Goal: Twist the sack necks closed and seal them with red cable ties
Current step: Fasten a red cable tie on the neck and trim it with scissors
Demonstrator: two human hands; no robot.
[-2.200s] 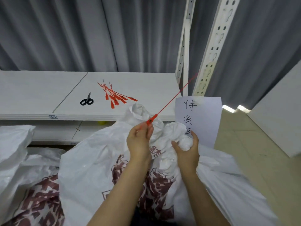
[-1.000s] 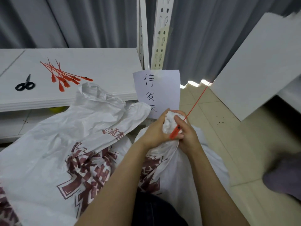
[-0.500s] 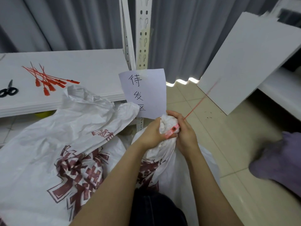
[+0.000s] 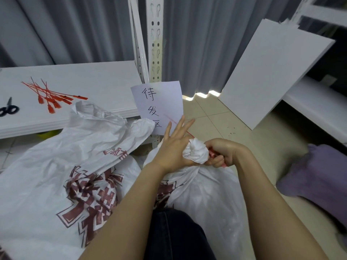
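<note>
Head camera, looking down: a white woven sack (image 4: 204, 196) stands between the person's forearms, its neck (image 4: 195, 152) wrung into a tight knob so that a tie can bite below the bunch. The right hand (image 4: 224, 153) is clenched just under that knob, fingers curled round the locking head of a red cable tie (image 4: 211, 155), apparently to steady the lock while the strap is drawn through. The left hand (image 4: 173, 147) presses its heel against the other side of the neck, fingers straight and fanned, gripping nothing. The tie's thin tail runs up from the knob past those fingers, blurred; whether it touches them cannot be told. The loop looks to be round the neck, though it is not clearly cinched. A second sack (image 4: 78, 156) slumps at left with its mouth open and unsealed, just below the shelf (image 4: 90, 77) where spare ties (image 4: 53, 99) and scissors (image 4: 8, 109) lie within reach. A handwritten paper sign (image 4: 159, 102) hangs on the rack upright (image 4: 155, 53).
</note>
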